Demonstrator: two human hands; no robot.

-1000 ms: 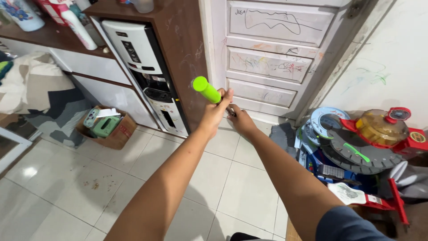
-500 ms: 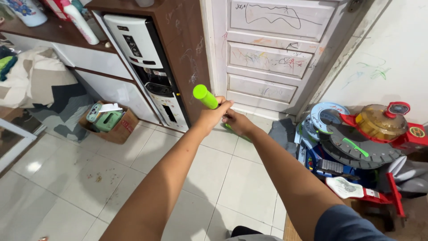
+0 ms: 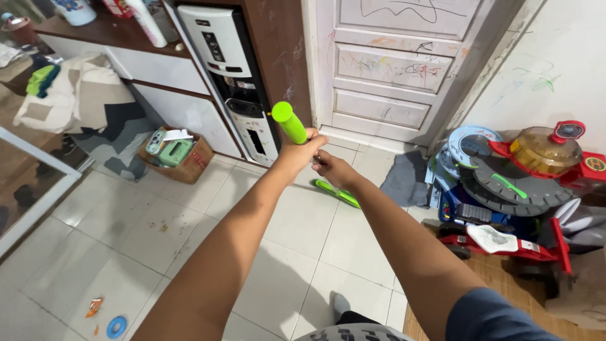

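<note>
My left hand (image 3: pixel 298 150) is closed around the bright green grip at the top of a long handle (image 3: pixel 288 120). Just below it my right hand (image 3: pixel 329 170) grips the same handle's shaft. The handle runs down to a flat green head (image 3: pixel 338 193) lying on the white tiled floor (image 3: pixel 126 233), in front of a white panelled door (image 3: pixel 391 76) covered in scribbles. Both arms are stretched forward.
A water dispenser (image 3: pixel 237 82) stands in a brown cabinet. A cardboard box (image 3: pixel 177 156) of items sits beside it. A pile of toys (image 3: pixel 511 189) and a grey cloth (image 3: pixel 404 179) lie on the right. Crumbs (image 3: pixel 158 225) and small bits (image 3: pixel 115 326) dot the floor.
The view has tilted down and pulled back. Both hands have drawn the handle toward me, and the green head now shows on the tiles away from the door.
</note>
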